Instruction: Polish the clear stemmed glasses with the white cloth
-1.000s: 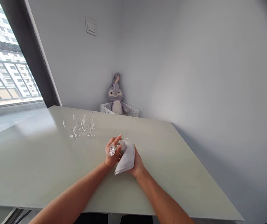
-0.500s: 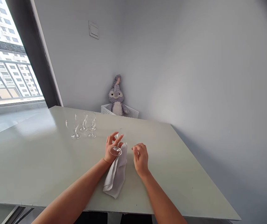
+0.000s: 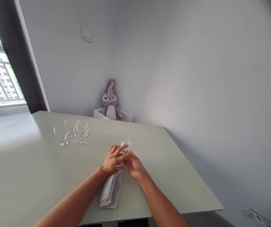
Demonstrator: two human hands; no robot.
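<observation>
Close together above the table's front half, my left hand (image 3: 113, 160) and my right hand (image 3: 135, 165) both hold a clear stemmed wine glass (image 3: 126, 141). The glass is nearly upright, its bowl rising past my fingers and its foot low between my wrists. My left fingers lie across the stem and lower bowl. My right fingers close round the stem from the other side, partly hidden. Beneath my left hand a folded white cloth (image 3: 111, 192) lies on the table, its far end covered by the hands and the glass foot.
Several clear stemmed glasses (image 3: 65, 143) stand grouped on the pale glossy table (image 3: 168, 176), to the left. Past the far edge, a purple plush toy (image 3: 111, 112) sits in a white perforated basket (image 3: 127, 117) near the wall corner. A window is at far left.
My right hand has moved left and taken hold of the glass beside my left hand. The glass has turned from tilted to nearly upright. The view has shifted slightly right.
</observation>
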